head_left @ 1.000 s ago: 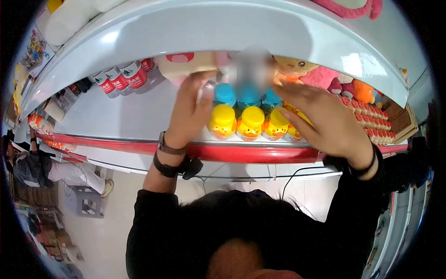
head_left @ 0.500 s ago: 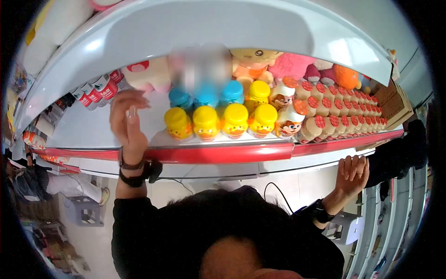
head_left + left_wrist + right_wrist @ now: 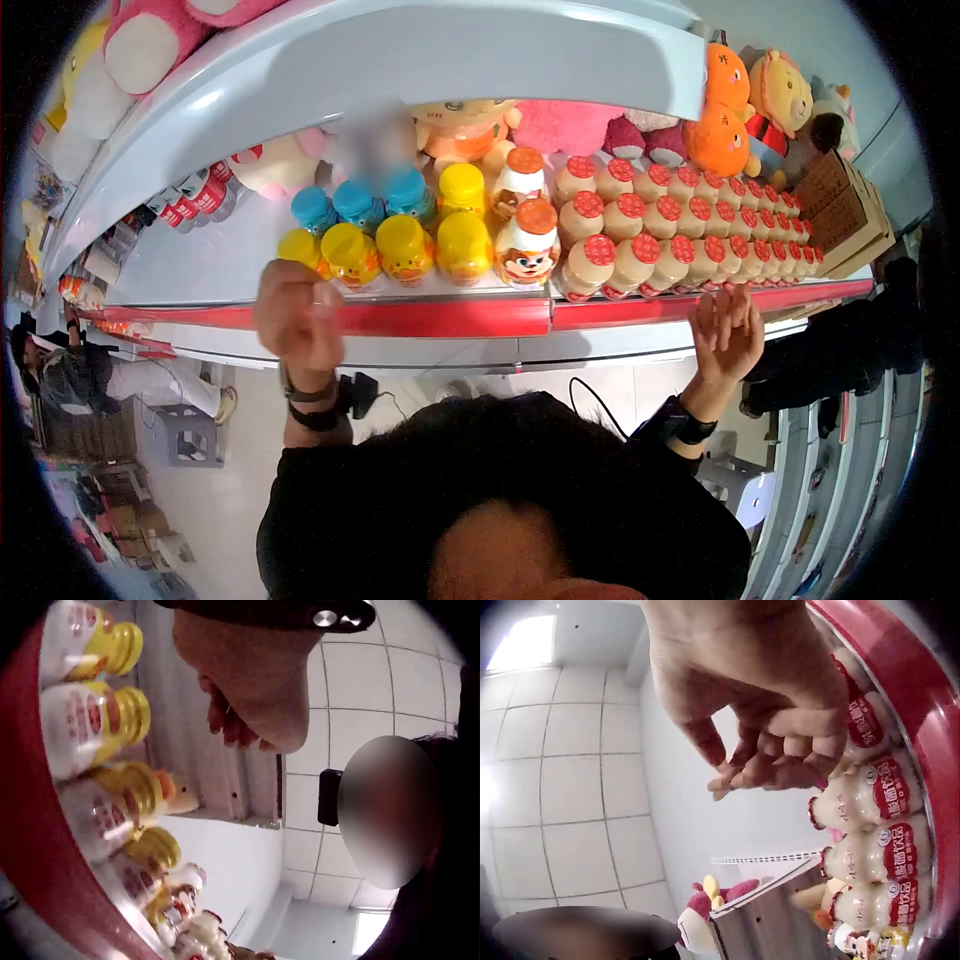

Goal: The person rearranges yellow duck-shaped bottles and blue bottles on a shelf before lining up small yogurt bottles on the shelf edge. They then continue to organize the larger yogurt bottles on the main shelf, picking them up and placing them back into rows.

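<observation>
Blurred left hand (image 3: 300, 318), leftmost yellow-capped bottle (image 3: 299, 246) partly hidden

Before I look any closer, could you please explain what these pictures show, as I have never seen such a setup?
There is no machine: a person is working with a bare left hand and a bare right hand. The wide round picture looks forward and down from the head; the other two are taken from each wrist.

On the white shelf with a red front edge stand yellow-capped plastic bottles with cartoon faces, blue-capped bottles behind them, white bottles with orange caps, and rows of small cream-coloured bottles with red lids.

Neither hand visibly holds anything: the left is near the yellow-capped bottles, the right near the cream-coloured ones.
</observation>
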{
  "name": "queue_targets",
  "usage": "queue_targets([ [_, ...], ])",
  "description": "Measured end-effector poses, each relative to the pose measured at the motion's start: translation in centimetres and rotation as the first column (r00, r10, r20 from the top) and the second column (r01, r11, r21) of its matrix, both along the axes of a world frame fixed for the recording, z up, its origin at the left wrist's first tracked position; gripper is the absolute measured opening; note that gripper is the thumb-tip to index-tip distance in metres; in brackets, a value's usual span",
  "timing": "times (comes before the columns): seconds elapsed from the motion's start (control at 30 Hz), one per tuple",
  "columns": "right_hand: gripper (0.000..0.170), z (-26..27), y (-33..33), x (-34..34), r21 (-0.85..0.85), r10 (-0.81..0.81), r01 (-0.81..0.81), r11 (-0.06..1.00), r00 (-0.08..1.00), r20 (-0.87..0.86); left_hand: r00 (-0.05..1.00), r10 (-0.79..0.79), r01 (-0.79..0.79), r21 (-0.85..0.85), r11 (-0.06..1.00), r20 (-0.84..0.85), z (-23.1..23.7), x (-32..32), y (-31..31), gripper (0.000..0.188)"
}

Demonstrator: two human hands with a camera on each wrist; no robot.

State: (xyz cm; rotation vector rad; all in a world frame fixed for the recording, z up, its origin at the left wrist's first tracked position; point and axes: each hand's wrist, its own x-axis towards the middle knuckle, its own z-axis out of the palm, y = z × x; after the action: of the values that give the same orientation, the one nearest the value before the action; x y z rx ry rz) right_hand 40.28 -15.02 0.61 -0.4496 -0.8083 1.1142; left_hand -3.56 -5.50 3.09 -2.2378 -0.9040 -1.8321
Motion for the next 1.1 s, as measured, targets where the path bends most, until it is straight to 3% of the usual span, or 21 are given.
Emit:
queue_targets([
  [0.07, 0.026, 0.1, 0.4, -0.1, 0.069, 0.096, -0.112, 0.991, 0.975, 0.2, 0.998, -0.011, 0.011, 0.0, 1.0, -0.061, -0.1, 2.9, -0.7, 0.014],
  [0.13, 0.03, 0.1, 0.3, -0.1, 0.004, 0.186, -0.196, 0.981, 0.938, 0.291, 0.987, -0.02, 0.021, 0.001, 1.0, -0.16, 0.4, 6.1, -1.2, 0.025],
  [0.27, 0.039, -0.8, 0.2, 2.9, -0.106, 0.419, -0.417, 0.903, 0.796, 0.436, 0.98, -0.075, 0.078, 0.009, 0.997, -0.185, 1.1, 11.3, -1.5, 0.035],
  [0.43, 0.039, -3.3, -0.7, 4.7, -0.102, 0.511, -0.508, 0.855, 0.793, 0.331, 0.985, -0.087, 0.089, 0.01, 0.996, -0.147, -1.2, 15.0, -2.4, 0.038],
  [0.53, 0.037, -6.1, -1.5, 5.3, -0.153, 0.616, -0.598, 0.787, 0.745, 0.258, 0.995, -0.087, 0.073, -0.228, 0.971, -0.056, -3.1, 17.2, -4.2, 0.036],
  [0.63, 0.033, -7.2, -2.0, 5.5, -0.23, 0.704, -0.666, 0.71, 0.661, 0.259, 0.995, -0.088, 0.099, -0.475, 0.874, 0.045, -4.4, 18.9, -5.3, 0.03],
  [0.77, 0.035, -8.4, -2.6, 5.9, -0.242, 0.706, -0.664, 0.708, 0.646, 0.29, 0.997, -0.071, 0.045, -0.453, 0.89, -0.041, -4.6, 19.7, -5.0, 0.05],
  [0.93, 0.029, -8.4, -2.7, 6.3, -0.272, 0.712, -0.658, 0.702, 0.644, 0.279, 0.999, -0.031, 0.022, -0.539, 0.842, -0.008, -3.0, 21.2, -4.6, 0.066],
  [1.1, 0.026, -8.2, -3.7, 6.1, -0.278, 0.673, -0.614, 0.738, 0.695, 0.253, 0.997, -0.033, 0.003, -0.406, 0.914, -0.066, -4.4, 21.3, -3.6, 0.062],
])
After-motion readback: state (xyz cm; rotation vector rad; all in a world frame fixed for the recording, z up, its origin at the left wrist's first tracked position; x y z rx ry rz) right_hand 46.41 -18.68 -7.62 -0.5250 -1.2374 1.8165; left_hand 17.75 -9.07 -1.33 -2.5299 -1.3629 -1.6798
